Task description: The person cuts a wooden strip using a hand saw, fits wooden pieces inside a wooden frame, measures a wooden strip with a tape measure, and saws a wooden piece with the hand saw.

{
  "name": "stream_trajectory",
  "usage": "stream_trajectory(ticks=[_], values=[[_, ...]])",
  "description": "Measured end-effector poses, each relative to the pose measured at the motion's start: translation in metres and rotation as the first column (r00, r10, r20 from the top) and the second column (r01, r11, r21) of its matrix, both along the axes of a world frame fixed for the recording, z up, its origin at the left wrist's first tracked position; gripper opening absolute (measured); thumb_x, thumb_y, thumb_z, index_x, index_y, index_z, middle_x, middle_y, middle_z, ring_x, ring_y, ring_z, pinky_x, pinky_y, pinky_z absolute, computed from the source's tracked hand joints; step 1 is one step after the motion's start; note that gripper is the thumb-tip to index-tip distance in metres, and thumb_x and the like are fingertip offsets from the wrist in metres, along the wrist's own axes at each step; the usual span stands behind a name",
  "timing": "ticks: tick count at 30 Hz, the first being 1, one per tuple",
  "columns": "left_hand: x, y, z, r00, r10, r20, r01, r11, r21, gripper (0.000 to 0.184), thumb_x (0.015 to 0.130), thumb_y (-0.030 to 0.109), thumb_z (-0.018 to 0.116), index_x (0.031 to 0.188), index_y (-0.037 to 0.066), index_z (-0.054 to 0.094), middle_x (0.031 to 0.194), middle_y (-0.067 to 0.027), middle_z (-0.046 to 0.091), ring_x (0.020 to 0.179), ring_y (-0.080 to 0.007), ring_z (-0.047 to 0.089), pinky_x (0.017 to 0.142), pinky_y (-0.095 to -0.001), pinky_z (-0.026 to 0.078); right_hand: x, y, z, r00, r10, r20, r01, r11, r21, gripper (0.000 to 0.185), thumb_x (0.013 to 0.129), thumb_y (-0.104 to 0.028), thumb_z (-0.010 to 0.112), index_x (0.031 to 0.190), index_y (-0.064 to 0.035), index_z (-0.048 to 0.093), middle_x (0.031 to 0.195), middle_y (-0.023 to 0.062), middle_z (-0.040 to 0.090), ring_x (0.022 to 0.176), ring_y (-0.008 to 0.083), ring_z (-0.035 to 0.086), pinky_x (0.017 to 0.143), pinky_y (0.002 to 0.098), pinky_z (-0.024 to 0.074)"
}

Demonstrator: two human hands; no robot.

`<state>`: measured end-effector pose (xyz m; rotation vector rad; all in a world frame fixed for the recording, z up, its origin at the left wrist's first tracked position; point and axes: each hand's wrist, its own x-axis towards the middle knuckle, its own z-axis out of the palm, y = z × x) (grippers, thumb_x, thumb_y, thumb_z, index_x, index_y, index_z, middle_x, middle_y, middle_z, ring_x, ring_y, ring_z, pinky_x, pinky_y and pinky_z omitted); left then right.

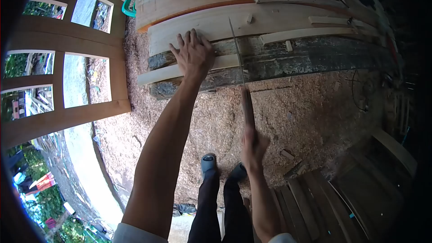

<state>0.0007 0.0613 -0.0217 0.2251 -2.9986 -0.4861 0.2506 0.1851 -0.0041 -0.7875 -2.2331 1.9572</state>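
Note:
My right hand [254, 147] is wrapped round the handle of a handsaw [247, 107], below the front edge of the bench. The saw's thin blade, seen nearly edge-on, points away from me and crosses a pale wood strip [164, 73] near that strip's right end. Left of the blade, my left hand [194, 56] lies palm down with its fingers spread, over the strip and onto a wide pale board [168, 31] behind it. A dark, weathered plank [310, 60] runs under the strip. Whether the blade has cut into the wood cannot be made out.
Small wood offcuts [249, 18] and a longer strip [306, 34] lie on the bench. A wooden frame with openings [119, 63] stands at left. Behind it is a green basin [129, 2]. Sawdust [211, 126] covers the floor round my feet; planks [301, 202] lie at lower right.

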Motion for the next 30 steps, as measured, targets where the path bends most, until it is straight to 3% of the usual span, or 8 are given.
stream_trajectory(ticks=[4,9,12,14,21,23,25,30], values=[[0.002,-0.001,-0.003,1.000,0.014,-0.009,-0.014,1.000,0.000,0.055,0.093,0.031,0.034,0.138,0.001,0.041,0.144,-0.0137,0.042,0.139,-0.0343,0.027,0.115,-0.0555,0.007,0.068,0.001,0.017,0.997,-0.067,-0.041,0.061,0.989,-0.134,0.058,0.091,-0.054,0.054,0.057,-0.0088,0.042,0.050,-0.0053,0.037,0.042,0.0050,0.034,0.041,0.0261,0.0223],[0.000,0.001,-0.002,1.000,0.004,0.022,-0.003,0.999,-0.054,0.056,0.092,0.030,0.033,0.140,0.001,0.039,0.146,-0.0130,0.040,0.141,-0.0333,0.025,0.115,-0.0551,0.006,-0.042,0.000,-0.014,0.993,0.010,-0.115,-0.009,1.000,0.011,0.057,0.092,-0.050,0.055,0.057,-0.0073,0.040,0.052,-0.0050,0.039,0.043,0.0044,0.036,0.041,0.0250,0.0223],[-0.001,0.000,-0.001,1.000,0.006,0.020,-0.006,1.000,-0.030,0.057,0.092,0.031,0.033,0.141,0.001,0.038,0.145,-0.0132,0.040,0.141,-0.0330,0.024,0.115,-0.0552,0.005,0.024,-0.006,-0.016,0.999,-0.027,0.046,0.030,0.998,-0.060,0.056,0.092,-0.048,0.056,0.056,-0.0078,0.041,0.051,-0.0047,0.038,0.044,0.0047,0.037,0.042,0.0247,0.0237],[0.002,0.003,-0.002,1.000,0.017,0.013,-0.017,1.000,0.002,0.057,0.092,0.031,0.033,0.141,0.001,0.038,0.145,-0.0132,0.041,0.141,-0.0330,0.024,0.115,-0.0554,0.005,0.103,-0.004,-0.019,0.995,-0.045,-0.090,0.037,0.996,-0.086,0.052,0.093,-0.041,0.057,0.058,-0.0048,0.046,0.052,-0.0027,0.042,0.045,0.0059,0.039,0.042,0.0252,0.0258],[0.001,0.000,-0.005,1.000,0.014,-0.007,-0.014,0.999,-0.032,0.058,0.093,0.032,0.033,0.140,0.000,0.037,0.144,-0.0142,0.042,0.141,-0.0330,0.025,0.115,-0.0554,0.004,0.085,0.004,-0.047,0.978,0.016,-0.209,-0.026,0.999,-0.041,0.056,0.094,-0.046,0.051,0.055,-0.0060,0.045,0.046,0.0023,0.042,0.041,0.0137,0.045,0.041,0.0317,0.0284],[0.000,-0.004,-0.007,1.000,0.007,-0.013,-0.008,0.997,-0.075,0.058,0.093,0.032,0.033,0.141,0.000,0.036,0.144,-0.0144,0.042,0.141,-0.0330,0.025,0.115,-0.0552,0.004,0.076,0.011,-0.027,0.980,-0.029,-0.199,0.005,0.993,-0.118,0.058,0.093,-0.048,0.052,0.055,-0.0053,0.043,0.046,-0.0010,0.038,0.042,0.0098,0.040,0.041,0.0306,0.0258],[0.000,0.002,-0.011,1.000,-0.005,-0.021,0.003,0.997,-0.083,0.058,0.092,0.032,0.033,0.141,0.000,0.036,0.144,-0.0145,0.043,0.141,-0.0329,0.025,0.115,-0.0551,0.004,0.080,0.014,-0.025,0.991,0.002,-0.136,-0.018,0.993,-0.114,0.058,0.095,-0.045,0.051,0.054,-0.0059,0.038,0.049,-0.0001,0.039,0.045,0.0088,0.039,0.051,0.0272,0.0407],[-0.004,-0.003,-0.014,0.999,-0.012,-0.035,0.007,0.991,-0.137,0.058,0.091,0.032,0.034,0.140,-0.001,0.037,0.142,-0.0157,0.044,0.140,-0.0323,0.027,0.115,-0.0550,0.005,0.070,-0.006,0.023,0.998,0.034,-0.047,-0.032,0.999,0.043,0.055,0.095,-0.043,0.051,0.058,-0.0030,0.047,0.050,0.0000,0.045,0.046,0.0074,0.043,0.044,0.0267,0.0325]])
